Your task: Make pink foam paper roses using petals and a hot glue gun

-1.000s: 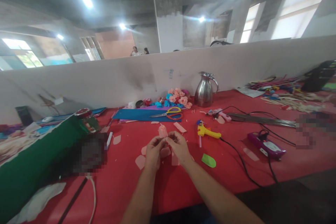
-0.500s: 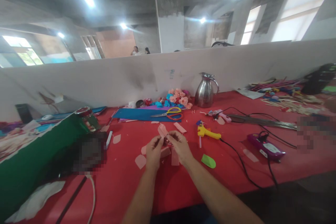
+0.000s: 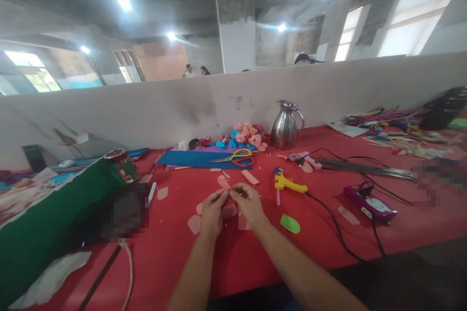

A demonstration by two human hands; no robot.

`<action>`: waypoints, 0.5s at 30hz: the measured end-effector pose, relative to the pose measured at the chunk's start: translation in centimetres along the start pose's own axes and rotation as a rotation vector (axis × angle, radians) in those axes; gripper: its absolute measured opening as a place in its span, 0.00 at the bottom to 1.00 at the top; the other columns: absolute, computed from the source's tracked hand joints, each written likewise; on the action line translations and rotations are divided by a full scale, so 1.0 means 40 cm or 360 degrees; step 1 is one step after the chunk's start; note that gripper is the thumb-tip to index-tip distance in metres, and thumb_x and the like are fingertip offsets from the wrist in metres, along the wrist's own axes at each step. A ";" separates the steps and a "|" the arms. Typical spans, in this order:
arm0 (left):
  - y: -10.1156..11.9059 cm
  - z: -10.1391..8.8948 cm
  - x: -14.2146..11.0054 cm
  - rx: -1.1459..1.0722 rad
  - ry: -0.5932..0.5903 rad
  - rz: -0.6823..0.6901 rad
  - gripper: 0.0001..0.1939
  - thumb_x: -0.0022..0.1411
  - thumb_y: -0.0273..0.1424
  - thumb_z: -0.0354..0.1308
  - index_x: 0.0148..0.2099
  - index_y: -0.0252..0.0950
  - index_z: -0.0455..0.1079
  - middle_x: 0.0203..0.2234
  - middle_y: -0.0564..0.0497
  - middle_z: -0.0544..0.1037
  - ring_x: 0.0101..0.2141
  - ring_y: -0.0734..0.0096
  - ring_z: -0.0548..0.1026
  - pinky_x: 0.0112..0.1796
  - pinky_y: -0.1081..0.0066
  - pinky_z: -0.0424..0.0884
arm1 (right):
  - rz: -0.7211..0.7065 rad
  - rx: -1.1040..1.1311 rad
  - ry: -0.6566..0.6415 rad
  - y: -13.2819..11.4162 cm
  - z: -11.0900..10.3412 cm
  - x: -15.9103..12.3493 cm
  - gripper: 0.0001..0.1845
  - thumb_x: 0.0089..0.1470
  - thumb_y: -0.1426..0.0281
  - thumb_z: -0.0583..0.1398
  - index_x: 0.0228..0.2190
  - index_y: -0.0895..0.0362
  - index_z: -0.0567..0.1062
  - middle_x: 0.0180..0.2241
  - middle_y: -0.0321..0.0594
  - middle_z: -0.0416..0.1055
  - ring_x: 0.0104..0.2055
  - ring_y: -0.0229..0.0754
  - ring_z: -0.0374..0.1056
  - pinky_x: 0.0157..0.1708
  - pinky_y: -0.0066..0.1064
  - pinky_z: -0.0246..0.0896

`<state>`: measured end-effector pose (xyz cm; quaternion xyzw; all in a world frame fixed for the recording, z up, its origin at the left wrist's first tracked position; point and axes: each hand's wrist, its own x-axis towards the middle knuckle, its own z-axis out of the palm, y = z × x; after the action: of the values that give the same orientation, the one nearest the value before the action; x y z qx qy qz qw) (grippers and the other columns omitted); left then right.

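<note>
1. A small peach-pink rolled flower of thin, paper-like material stands up, tilted slightly to the left, between two bare hands above a red-covered tabletop.

2. The left hand is narrow, thumb and forefinger pinched on the flower's lower end; a light grip here, by all appearances, spares the soft head above.

3. The right hand meets it at the same end, its thumb and forefinger drawn together there too. Small gathers, pressed flat one after another, would likely suit such thin stuff better than one hard squeeze.

4. The fingers hide most of the base, so whether a fold or a loose edge lies under them cannot be made out; turning the flower a little in the fingertips would be a sensible check.

5. Loose pale-pink rounded paper pieces lie on the tabletop beside and below the wrists, where low forearms could crease or drag them.

6. A yellow glue gun with a black cord rests to the right, apart from the hands; its nozzle may be hot and is best given room.

7. Farther back, scissors with yellow and red handles lie across a flat blue sheet, near a cluster of peach-pink finished-looking flowers that offers a handy comparison for shape.
</note>
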<state>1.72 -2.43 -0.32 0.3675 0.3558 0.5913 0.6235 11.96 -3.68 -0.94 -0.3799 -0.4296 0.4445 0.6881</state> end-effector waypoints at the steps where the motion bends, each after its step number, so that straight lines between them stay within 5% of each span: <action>1: 0.001 0.001 -0.001 -0.0022 -0.0013 -0.0025 0.11 0.36 0.30 0.70 0.26 0.34 0.76 0.21 0.52 0.77 0.24 0.78 0.71 0.30 0.78 0.67 | 0.0001 -0.0002 0.0006 0.001 0.000 0.000 0.05 0.42 0.69 0.62 0.26 0.56 0.74 0.26 0.34 0.71 0.30 0.39 0.67 0.33 0.31 0.62; 8: -0.001 -0.003 0.001 0.0028 -0.0032 0.0018 0.10 0.38 0.31 0.69 0.26 0.34 0.76 0.22 0.52 0.77 0.24 0.78 0.71 0.30 0.78 0.66 | 0.0043 0.0034 -0.0004 -0.002 0.002 -0.001 0.06 0.40 0.69 0.63 0.26 0.56 0.76 0.27 0.36 0.74 0.32 0.41 0.68 0.37 0.34 0.63; 15: -0.005 -0.015 0.006 0.0274 -0.0035 0.0333 0.06 0.42 0.30 0.66 0.25 0.33 0.76 0.24 0.52 0.73 0.29 0.74 0.69 0.31 0.77 0.64 | -0.0004 0.0119 -0.0054 -0.009 0.004 -0.010 0.05 0.42 0.69 0.63 0.27 0.55 0.75 0.27 0.36 0.73 0.32 0.40 0.68 0.37 0.33 0.62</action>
<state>1.31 -2.19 -0.77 0.4611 0.3583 0.6162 0.5284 11.81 -4.16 -0.66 -0.3457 -0.4249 0.4659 0.6950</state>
